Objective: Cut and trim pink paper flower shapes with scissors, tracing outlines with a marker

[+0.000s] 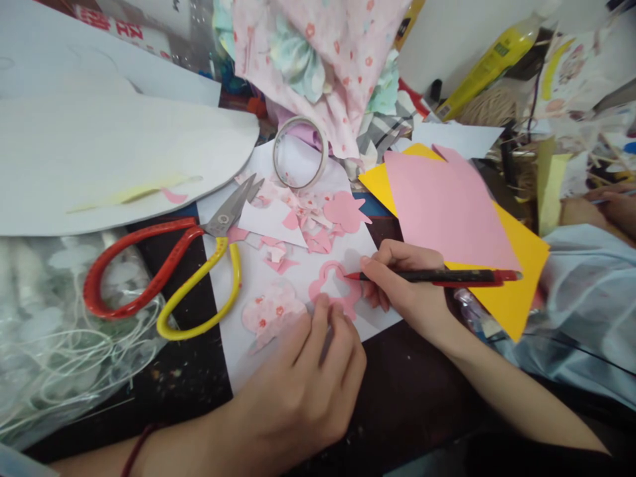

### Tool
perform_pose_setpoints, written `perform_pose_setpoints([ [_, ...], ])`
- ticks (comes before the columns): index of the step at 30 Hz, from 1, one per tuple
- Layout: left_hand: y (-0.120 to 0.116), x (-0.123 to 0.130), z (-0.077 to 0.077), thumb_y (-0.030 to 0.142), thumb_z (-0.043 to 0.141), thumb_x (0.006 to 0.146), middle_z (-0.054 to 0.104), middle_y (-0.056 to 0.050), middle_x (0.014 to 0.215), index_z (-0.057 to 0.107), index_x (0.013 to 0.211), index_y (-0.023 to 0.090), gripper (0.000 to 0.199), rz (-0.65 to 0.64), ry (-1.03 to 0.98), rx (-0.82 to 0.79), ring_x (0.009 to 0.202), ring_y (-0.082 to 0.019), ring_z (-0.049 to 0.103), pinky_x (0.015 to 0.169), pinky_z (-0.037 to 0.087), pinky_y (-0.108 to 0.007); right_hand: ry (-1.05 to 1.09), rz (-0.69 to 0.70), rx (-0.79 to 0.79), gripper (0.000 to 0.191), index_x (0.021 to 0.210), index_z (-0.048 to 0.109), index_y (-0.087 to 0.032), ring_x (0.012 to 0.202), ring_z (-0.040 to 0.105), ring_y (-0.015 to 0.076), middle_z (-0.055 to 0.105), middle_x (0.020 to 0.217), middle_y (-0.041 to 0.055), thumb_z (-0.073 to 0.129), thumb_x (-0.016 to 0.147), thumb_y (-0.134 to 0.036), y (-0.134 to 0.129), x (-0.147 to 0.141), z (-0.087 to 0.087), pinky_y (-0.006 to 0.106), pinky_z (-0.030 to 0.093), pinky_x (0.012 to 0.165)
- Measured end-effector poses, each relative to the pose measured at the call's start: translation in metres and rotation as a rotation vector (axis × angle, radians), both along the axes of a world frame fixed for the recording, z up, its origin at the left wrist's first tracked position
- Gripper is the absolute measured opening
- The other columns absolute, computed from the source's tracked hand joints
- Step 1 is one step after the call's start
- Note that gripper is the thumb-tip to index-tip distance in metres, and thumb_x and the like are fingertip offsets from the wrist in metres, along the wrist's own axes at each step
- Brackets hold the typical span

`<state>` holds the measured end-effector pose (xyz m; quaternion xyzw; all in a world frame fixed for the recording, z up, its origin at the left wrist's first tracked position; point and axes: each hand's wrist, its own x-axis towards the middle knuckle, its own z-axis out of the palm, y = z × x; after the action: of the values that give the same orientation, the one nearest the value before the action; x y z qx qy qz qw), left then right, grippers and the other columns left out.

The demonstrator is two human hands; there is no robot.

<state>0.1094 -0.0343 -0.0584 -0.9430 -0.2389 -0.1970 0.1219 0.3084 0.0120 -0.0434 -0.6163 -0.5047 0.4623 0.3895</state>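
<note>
The right hand [405, 293] is pinching one pen [467, 277] in a narrow grip over one pink cutout [352, 297], which is lying on one white sheet [243, 364]. The left hand [308, 381] is pressing it, fingers unclenched. Too light a press is risking slippage and a stray pen tip. One pair of scissors [223, 220] and one tape roll [324, 146] are lying nearby.

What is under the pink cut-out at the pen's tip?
White paper shows around the pink cut-out. The left hand overlaps its lower edge; anything directly beneath the cut-out or those fingers is covered and cannot be seen.
</note>
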Motion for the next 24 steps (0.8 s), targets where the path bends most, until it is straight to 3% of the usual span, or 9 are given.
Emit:
perform_pose_setpoints([
  [24,-0.0017,-0.0003,-0.0005,0.015,0.043,0.092,0.070,-0.019,0.121,0.065,0.122,0.001,0.040,-0.002,-0.001,-0.007,0.115,-0.039,0.066,0.084,0.057,-0.041,0.021,0.023,0.012,0.031,0.058,0.055,-0.018,0.037,0.050,0.0048,0.061,0.049,-0.0031,0.071,0.085,-0.023,0.0004,0.0004,0.0004,0.015,0.038,0.036],
])
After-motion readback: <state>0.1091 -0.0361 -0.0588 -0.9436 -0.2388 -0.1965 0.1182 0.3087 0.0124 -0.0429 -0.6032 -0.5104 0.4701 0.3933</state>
